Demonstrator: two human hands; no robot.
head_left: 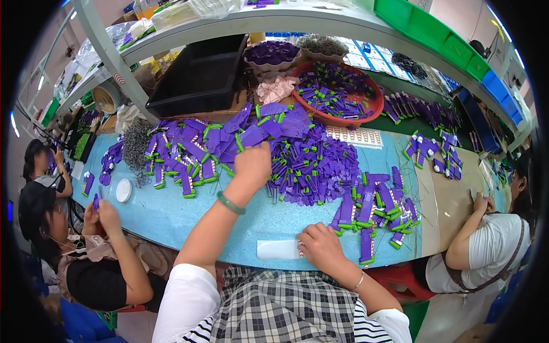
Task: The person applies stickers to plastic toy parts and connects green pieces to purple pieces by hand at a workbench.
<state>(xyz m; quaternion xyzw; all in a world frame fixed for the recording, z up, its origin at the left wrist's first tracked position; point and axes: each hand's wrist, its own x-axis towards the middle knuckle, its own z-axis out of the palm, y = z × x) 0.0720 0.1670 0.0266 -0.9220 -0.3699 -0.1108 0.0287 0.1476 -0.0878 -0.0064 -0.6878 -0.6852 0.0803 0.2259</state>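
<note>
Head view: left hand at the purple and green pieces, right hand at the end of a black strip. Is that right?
Not quite: the strip is white, as the head view shows. The left hand and right hand are placed as stated.

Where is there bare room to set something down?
The blue table is bare between the white disc and your left forearm, and between the white strip and the middle purple heap; the brown board beside the right purple pile has room too. Beyond your left hand it is crowded.
</note>
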